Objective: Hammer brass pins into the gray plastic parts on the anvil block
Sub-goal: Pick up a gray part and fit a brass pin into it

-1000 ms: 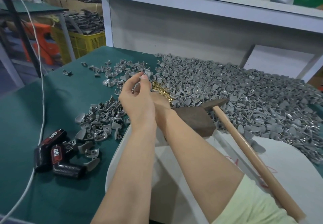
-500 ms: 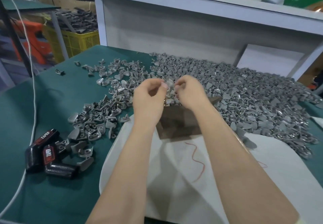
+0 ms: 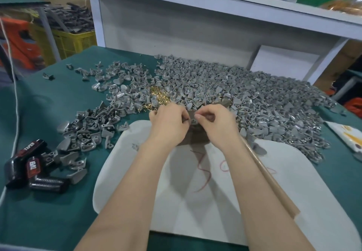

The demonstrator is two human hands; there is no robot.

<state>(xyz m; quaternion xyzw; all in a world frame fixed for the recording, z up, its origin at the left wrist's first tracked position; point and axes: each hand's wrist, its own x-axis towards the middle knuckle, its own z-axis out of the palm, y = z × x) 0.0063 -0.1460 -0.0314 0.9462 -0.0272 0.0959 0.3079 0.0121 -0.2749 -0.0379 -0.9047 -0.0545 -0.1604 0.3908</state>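
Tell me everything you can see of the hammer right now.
The hammer shows only as a long, pale brown wooden handle. It lies flat on the white board, running diagonally from beside the right hand toward the near right, where its cut butt end rests. Neither hand grips it. The right arm lies alongside it, and the head is hidden behind that hand.

Bright, flat light comes from overhead, with no harsh glare. Soft gray shadows of the forearms fan over the white board (image 3: 305,188) at 6 o'clock. Faint glints dot the gray parts (image 3: 264,104) at 3 o'clock. The shelf (image 3: 215,2) bows at 12, and the yellow crate (image 3: 76,43) at 10 looks blurry.
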